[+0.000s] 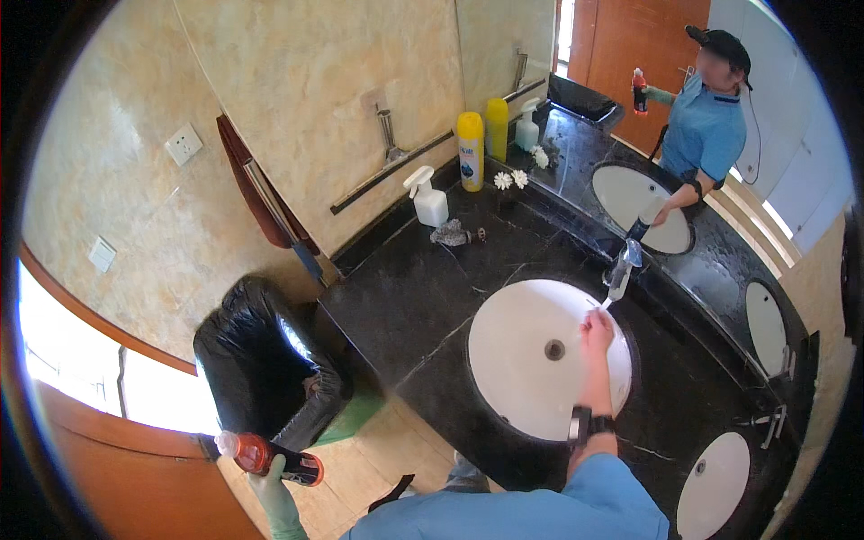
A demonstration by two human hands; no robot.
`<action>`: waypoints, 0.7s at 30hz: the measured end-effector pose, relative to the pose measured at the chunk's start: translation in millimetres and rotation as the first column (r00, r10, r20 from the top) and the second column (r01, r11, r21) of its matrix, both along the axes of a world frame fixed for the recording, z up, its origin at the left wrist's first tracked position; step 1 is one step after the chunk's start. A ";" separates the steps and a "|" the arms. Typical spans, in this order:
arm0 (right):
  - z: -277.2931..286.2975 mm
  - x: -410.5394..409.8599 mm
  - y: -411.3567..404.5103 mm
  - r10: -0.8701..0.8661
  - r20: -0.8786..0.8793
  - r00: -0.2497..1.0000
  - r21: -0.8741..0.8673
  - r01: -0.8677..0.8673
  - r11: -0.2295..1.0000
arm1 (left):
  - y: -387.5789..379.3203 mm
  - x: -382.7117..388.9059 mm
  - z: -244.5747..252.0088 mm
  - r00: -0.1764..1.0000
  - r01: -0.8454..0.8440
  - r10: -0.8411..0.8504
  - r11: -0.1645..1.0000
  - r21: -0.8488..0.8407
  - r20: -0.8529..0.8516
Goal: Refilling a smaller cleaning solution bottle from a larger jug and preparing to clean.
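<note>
My left hand (270, 476), in a pale green glove, grips a bottle (270, 459) with red and black parts and a clear cap. It is tilted, low at the left, near the black-lined bin (250, 351). My bare right hand (597, 331) is over the white oval sink (516, 358), just below the spout of the chrome tap (621, 270). Its fingers are bunched together. A pale streak lies between spout and fingertips; I cannot tell whether it is water or something held. The sink's drain (554, 349) is uncovered. A dark band (591, 426) is around my right wrist.
On the black stone counter (418, 304) stand a white spray bottle (429, 202), a yellow can (470, 155) and white flowers (511, 179), with a crumpled grey cloth (451, 233). Another sink (714, 486) is at the right. Squeegee-like tools (266, 202) lean on the wall. The mirror (607, 142) reflects me.
</note>
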State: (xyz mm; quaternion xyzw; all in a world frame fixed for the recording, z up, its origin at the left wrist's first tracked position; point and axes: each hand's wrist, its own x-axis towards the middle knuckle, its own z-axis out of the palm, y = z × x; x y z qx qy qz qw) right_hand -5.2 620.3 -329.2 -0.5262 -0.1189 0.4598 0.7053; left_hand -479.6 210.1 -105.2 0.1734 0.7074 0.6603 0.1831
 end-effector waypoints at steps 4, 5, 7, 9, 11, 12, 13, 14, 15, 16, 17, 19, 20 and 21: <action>-22.3 3.4 20.3 0.101 0.002 0.995 -0.212 -0.098 0.972 | 3.6 -4.1 4.2 0.999 -0.019 0.022 0.998 0.066 -0.050; -20.3 7.0 26.1 0.109 -0.024 0.994 -0.280 -0.112 0.954 | 3.8 -6.4 5.8 0.999 -0.016 0.018 0.998 0.056 -0.045; -14.5 11.9 33.6 0.102 -0.038 0.994 -0.307 -0.108 0.946 | 2.9 -12.0 9.7 1.000 -0.010 0.012 0.997 0.077 -0.024; -11.9 13.5 35.4 0.196 -0.039 0.980 0.027 -0.195 0.980 | 0.6 -16.3 12.3 1.000 -0.009 0.010 0.998 0.060 -0.012; -15.4 12.4 37.6 0.207 -0.132 0.969 0.097 -0.195 0.976 | -2.0 -18.7 14.1 1.000 -0.012 0.014 0.998 0.069 -0.023; -18.8 14.6 36.6 0.162 0.017 0.987 0.030 -0.163 0.986 | -2.2 -20.7 14.7 0.999 -0.026 0.027 0.999 0.043 -0.020; -24.2 13.7 40.0 0.115 0.086 0.990 -0.015 -0.114 0.993 | -2.0 -22.2 14.8 0.999 -0.040 0.041 0.998 0.048 -0.028; -28.7 17.9 41.2 -0.002 0.190 0.982 -0.065 0.015 0.998 | -1.4 -23.8 14.9 0.998 -0.054 0.056 0.997 0.058 -0.037; -34.9 17.2 47.3 -0.080 0.326 0.942 -0.115 0.123 0.986 | -0.9 -25.2 14.6 0.997 -0.068 0.071 0.995 0.071 -0.042; -37.0 29.2 45.3 0.090 0.421 0.902 -0.269 0.030 0.963 | -1.8 -27.3 15.8 0.996 -0.083 0.083 0.996 0.021 -0.022; -42.0 29.5 51.5 -0.006 0.587 0.810 -0.248 0.187 0.951 | -1.2 -29.4 15.8 0.996 -0.081 0.082 0.996 0.035 -0.032; -44.6 47.3 52.1 0.182 0.666 0.724 -0.298 0.033 0.954 | -0.9 -33.2 15.2 0.991 -0.127 0.128 0.991 0.028 -0.027; -44.9 56.0 52.5 0.277 0.695 0.664 -0.329 -0.049 0.943 | -2.5 -33.6 14.8 0.992 -0.096 0.099 0.994 0.043 -0.076; -46.3 61.3 54.4 0.367 0.651 0.665 -0.371 -0.143 0.918 | -4.3 -33.9 14.5 0.991 -0.079 0.084 0.995 0.054 -0.105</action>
